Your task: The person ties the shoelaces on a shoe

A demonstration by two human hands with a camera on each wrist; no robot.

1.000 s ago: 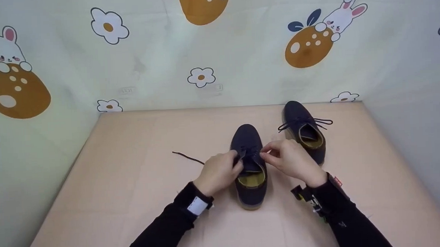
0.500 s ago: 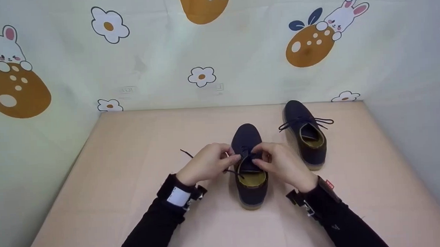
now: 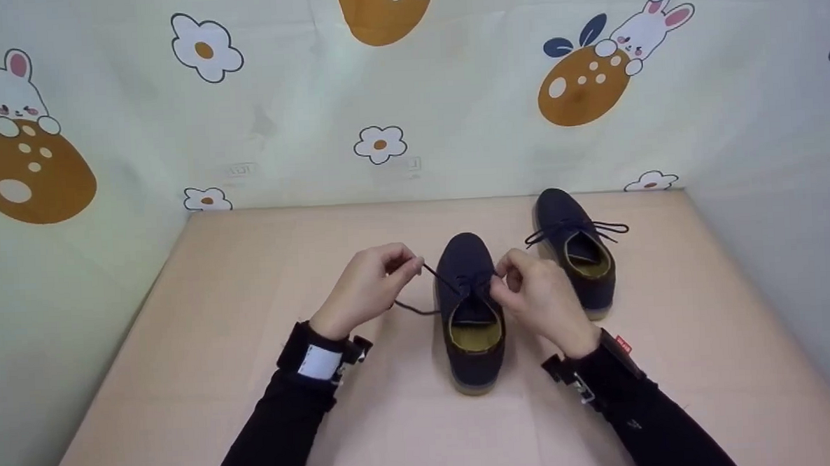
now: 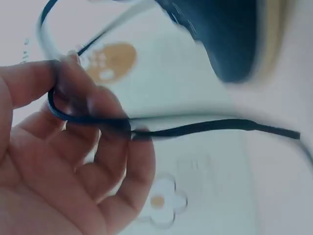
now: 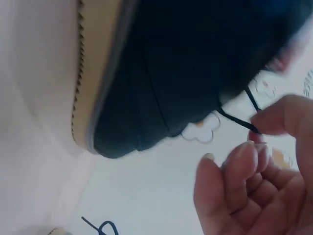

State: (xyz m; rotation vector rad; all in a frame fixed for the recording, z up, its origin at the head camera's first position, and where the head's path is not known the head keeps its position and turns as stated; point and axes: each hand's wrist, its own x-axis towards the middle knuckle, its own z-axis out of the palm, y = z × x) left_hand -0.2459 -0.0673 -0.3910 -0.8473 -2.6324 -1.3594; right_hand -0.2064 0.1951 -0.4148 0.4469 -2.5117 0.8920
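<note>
A dark navy lace-up shoe point(image 3: 464, 256) stands toe-away in the middle of the table in the head view. Off its left side, my left hand point(image 3: 370, 287) pinches a dark shoelace point(image 3: 439, 277) stretched from the eyelets. In the left wrist view that lace bends round the fingertips, and its loose end point(image 4: 210, 128) trails across the fingers to the right. At the shoe's right side, my right hand point(image 3: 544, 297) pinches lace close to the knot area. The right wrist view shows this lace point(image 5: 237, 119) as a narrow loop between thumb and forefinger.
A matching shoe point(image 3: 556, 211) with a tied bow stands behind and to the right, just beyond my right hand. The table point(image 3: 262, 254) has a pale pink cover. Behind it hangs a curtain point(image 3: 297, 105) printed with rabbits and flowers.
My left hand has drawn away from the shoe to the left and up, stretching the lace. My right hand came in over the laces, then shifted back slightly right. The shoes stay in place.
</note>
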